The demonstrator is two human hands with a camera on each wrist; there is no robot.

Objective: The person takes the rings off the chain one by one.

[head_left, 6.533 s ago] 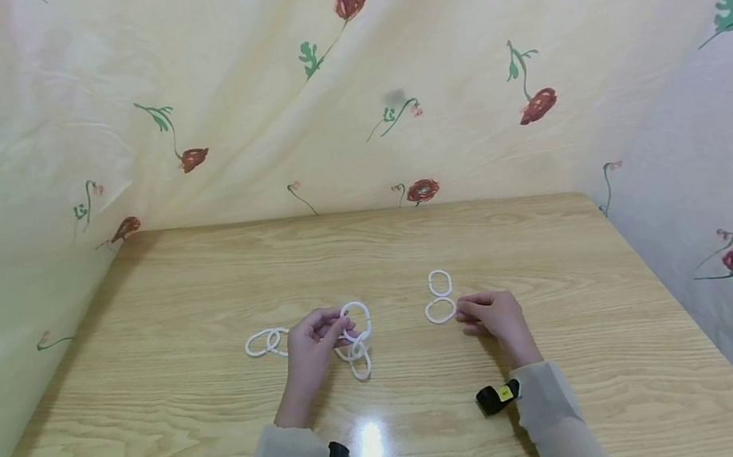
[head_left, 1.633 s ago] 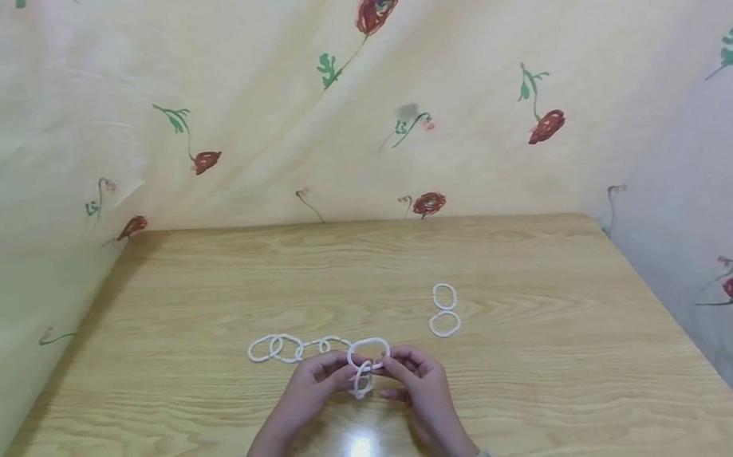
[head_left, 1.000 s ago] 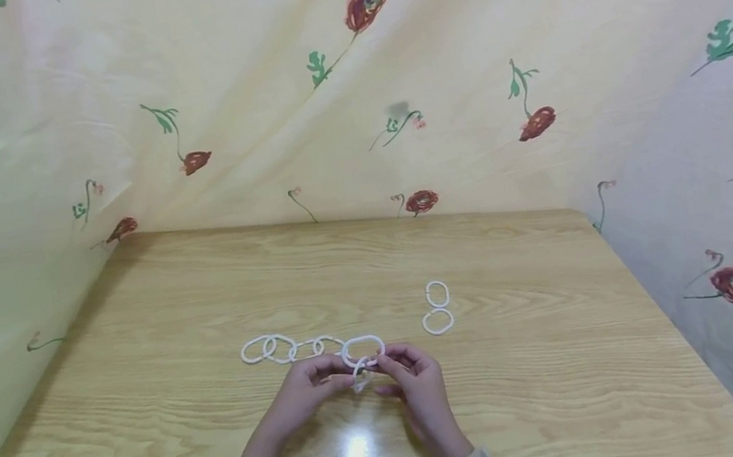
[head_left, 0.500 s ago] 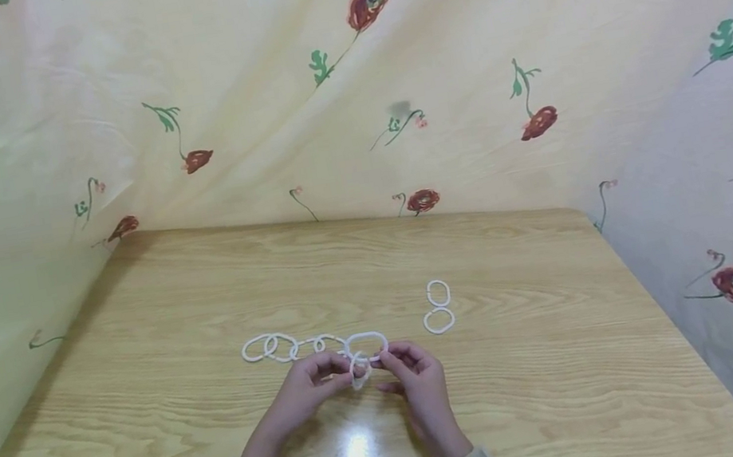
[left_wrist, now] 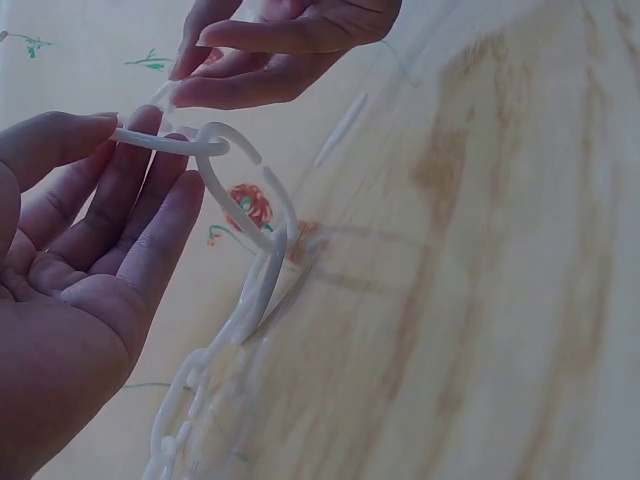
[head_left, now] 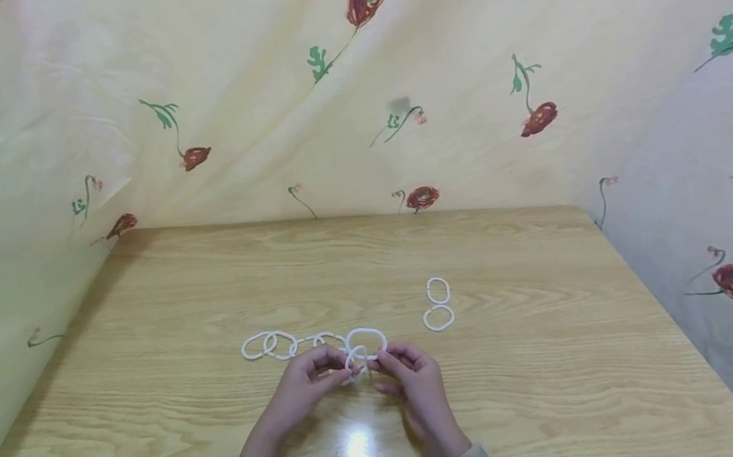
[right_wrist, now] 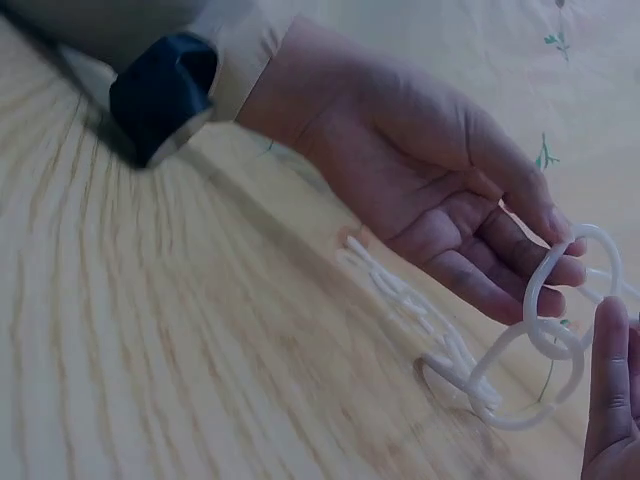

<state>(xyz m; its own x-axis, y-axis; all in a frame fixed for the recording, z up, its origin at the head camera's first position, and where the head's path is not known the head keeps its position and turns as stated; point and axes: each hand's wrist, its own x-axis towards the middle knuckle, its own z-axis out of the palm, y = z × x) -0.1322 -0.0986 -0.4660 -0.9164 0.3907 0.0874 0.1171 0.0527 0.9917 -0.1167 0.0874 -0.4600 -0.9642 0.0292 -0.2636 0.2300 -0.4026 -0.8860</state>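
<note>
Both hands meet over the table in the head view, holding white plastic chain links. My right hand (head_left: pixel 419 393) pinches the right side of an oval link (head_left: pixel 363 330) between thumb and fingers. Close to its left, my left hand (head_left: pixel 303 393) pinches a link (left_wrist: pixel 160 143) at the fingertips. Hooked to that in the left wrist view is a link with a narrow split (left_wrist: pixel 222 200), from which more chain hangs. In the right wrist view, the right hand's link passes through a lower link (right_wrist: pixel 520 425). The rest of the chain (head_left: pixel 243 352) lies left, partly hidden by the left hand.
Two separate white links, an upper one (head_left: pixel 429 292) and a lower one (head_left: pixel 440 329), lie to the right of the hands on the wooden table (head_left: pixel 541 361). A flowered cloth (head_left: pixel 244 103) hangs around the back and sides.
Since the oldest frame, the right hand has left the two separate links and come left beside the left hand. Lately the hands barely move; the small hanging link has tilted up toward the left fingers.
</note>
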